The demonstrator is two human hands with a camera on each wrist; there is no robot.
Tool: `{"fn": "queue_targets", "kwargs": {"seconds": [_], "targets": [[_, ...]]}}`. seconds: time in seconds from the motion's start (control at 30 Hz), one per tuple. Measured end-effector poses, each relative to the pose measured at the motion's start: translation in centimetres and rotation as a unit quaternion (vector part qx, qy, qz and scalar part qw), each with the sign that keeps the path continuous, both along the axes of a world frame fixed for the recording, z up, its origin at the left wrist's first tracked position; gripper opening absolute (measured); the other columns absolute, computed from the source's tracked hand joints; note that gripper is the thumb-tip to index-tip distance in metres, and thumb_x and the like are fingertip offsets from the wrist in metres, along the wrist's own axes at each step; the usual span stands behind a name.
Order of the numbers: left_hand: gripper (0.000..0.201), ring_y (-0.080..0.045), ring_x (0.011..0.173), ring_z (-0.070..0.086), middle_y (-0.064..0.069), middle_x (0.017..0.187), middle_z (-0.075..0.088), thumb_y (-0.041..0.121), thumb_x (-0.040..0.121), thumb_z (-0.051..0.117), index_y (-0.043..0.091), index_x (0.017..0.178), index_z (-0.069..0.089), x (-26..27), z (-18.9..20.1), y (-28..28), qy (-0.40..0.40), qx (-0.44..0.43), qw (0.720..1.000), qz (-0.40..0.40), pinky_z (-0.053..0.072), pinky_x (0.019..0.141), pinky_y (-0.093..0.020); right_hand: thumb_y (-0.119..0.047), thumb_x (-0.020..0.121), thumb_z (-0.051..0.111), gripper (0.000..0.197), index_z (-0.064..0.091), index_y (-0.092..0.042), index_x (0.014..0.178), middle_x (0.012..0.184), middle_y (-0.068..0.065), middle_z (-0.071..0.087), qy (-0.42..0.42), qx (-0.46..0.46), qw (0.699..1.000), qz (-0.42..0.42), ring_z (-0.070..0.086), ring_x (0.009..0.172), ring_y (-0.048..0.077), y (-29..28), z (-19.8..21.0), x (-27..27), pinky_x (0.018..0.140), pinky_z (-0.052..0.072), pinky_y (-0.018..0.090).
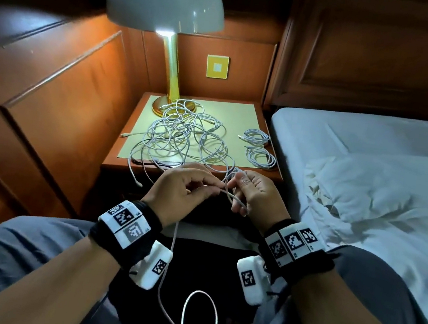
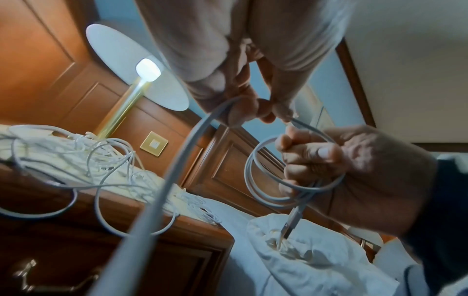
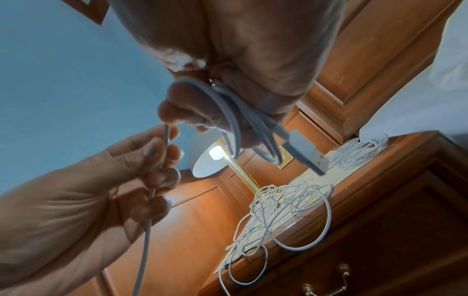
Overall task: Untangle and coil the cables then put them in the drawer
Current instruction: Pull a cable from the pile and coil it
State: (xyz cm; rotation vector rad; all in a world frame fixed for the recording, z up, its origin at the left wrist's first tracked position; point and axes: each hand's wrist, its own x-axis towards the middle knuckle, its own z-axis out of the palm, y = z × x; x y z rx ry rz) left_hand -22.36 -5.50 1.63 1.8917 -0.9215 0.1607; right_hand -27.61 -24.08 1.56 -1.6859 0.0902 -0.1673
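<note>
Two hands, one white cable between them, in front of the nightstand.

We see the right hand (image 1: 254, 192) curled around a small coil (image 2: 291, 176) of the white cable (image 1: 232, 196), fingers clamped on the loops; only the right wrist view shows the USB plug (image 3: 307, 152) jutting from that coil. The left hand (image 1: 179, 192) pinches the cable's free run between thumb and fingertips, the slack dropping to the lap at 6 o'clock. On the nightstand (image 1: 266, 121) at 12 o'clock lies the tangled cable pile (image 1: 183, 137), strands spilling over the front edge; two coiled cables (image 1: 258, 147) sit at its 3 o'clock, the lamp (image 1: 169, 44) behind. The wrist views alone show the drawer handle (image 3: 326, 286), drawer closed.
</note>
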Motion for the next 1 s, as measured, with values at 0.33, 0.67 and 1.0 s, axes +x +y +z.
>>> {"fn": "queue_targets", "kwargs": {"seconds": [0.33,0.67,1.0], "targets": [[0.015,-0.024,0.061,0.056,0.000,0.078,0.066,0.008,0.077,0.084,0.012,0.085,0.073,-0.1,-2.4,0.7,0.096,-0.090,0.990,0.052,0.048,0.059,-0.029,-0.019,0.106,0.043,0.034,0.057,-0.001,0.081,0.045,-0.002,0.043,0.090,0.013,0.993,0.081,0.035,0.037,0.011,2.0,-1.2,0.5,0.039,0.032,0.022],[0.016,-0.008,0.060,0.056,0.011,0.073,0.071,0.010,0.090,0.073,0.025,0.095,0.078,3.1,-6.0,2.4,0.193,-0.040,0.976,0.097,0.047,0.062,-0.018,-0.041,0.090,0.052,0.033,0.036,-0.022,0.068,0.048,-0.008,0.022,0.254,0.323,0.900,0.145,0.016,0.033,0.006,1.6,-1.2,1.8,0.039,0.018,0.021],[0.033,0.002,0.084,0.062,0.002,0.095,0.066,0.002,0.095,0.063,0.025,0.116,0.074,4.6,-7.4,3.5,0.126,0.090,0.983,0.099,0.049,0.085,-0.015,-0.036,0.096,0.046,0.036,0.037,-0.023,0.064,0.047,-0.008,0.024,0.154,0.477,0.861,0.085,0.022,0.034,0.008,-0.6,-1.0,4.0,0.047,0.019,0.025]]}}
